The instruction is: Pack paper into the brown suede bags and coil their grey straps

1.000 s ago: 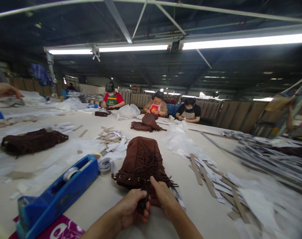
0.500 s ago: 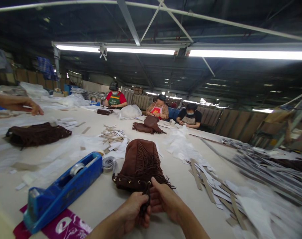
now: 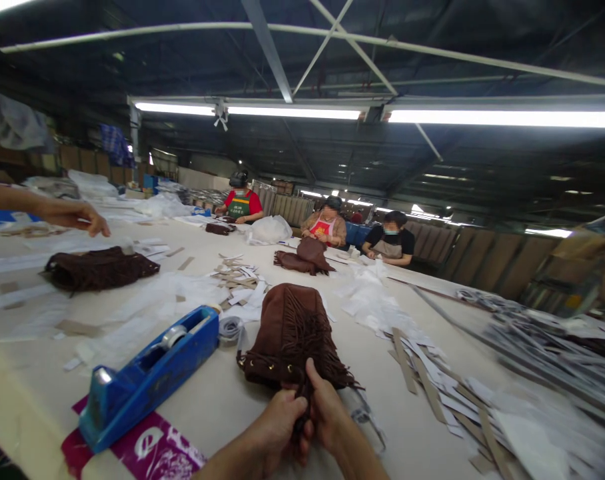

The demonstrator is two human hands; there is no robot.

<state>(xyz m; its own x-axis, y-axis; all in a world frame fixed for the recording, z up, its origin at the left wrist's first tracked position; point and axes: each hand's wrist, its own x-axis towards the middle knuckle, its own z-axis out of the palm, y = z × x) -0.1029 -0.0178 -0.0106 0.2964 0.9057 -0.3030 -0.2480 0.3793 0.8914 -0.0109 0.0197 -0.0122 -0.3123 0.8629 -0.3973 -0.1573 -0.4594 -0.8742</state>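
Holding a dark cord at the lower centre of the frame, the left grip is closed, fingers curled round it. The right grip has its thumb raised against the cord near the rim of the brown bag; its fingers are partly hidden, so I cannot tell whether it is pinching or only steadying. The bag lies on the desk just above both grips, its eyelets towards the bottom of the frame.

The likeliest trouble is the fringe: its dark strands hang close to the cord and could get caught with it. If the left grip loosened, the cord could slip; if it pulled too hard, the bag could drag down the desk. A leftward swing might knock the grey roll or the blue dispenser, both near the bag.
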